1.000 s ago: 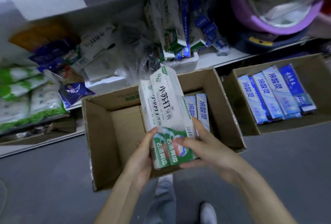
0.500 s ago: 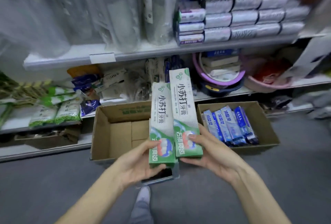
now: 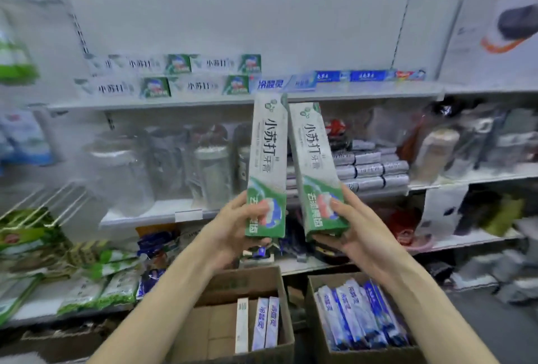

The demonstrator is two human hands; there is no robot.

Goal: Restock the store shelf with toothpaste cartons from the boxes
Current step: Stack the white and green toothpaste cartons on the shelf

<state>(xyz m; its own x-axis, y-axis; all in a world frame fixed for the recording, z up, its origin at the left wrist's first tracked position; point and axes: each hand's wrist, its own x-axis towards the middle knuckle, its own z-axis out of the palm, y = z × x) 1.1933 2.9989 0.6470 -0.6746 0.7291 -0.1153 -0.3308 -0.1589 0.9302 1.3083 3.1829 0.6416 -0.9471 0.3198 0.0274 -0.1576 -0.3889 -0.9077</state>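
Two hands are raised in front of the shelf (image 3: 203, 103), apart from each other; our left hand (image 3: 233, 229) grips the foot of the left carton (image 3: 266, 154), thumb across its green front, holding it nearly upright; just beside it the right carton (image 3: 313, 156) leans leftward, its top close against the other's just under the shelf edge, its foot gripped by our right hand (image 3: 358, 235), thumb on the front; on the shelf we count four matching green cartons (image 3: 174, 75) in two tiers of two, then a blurred row of blue cartons (image 3: 334, 76), at least three; below, the left box (image 3: 215, 325) holds three boxed cartons (image 3: 262, 324), one white and two blue-white; the right box (image 3: 375, 357) holds packed blue packs (image 3: 361, 314), too blurred to count; half a second ago both held cartons stood pressed side by side, lower, over the boxes; now they are higher and parted at the foot.
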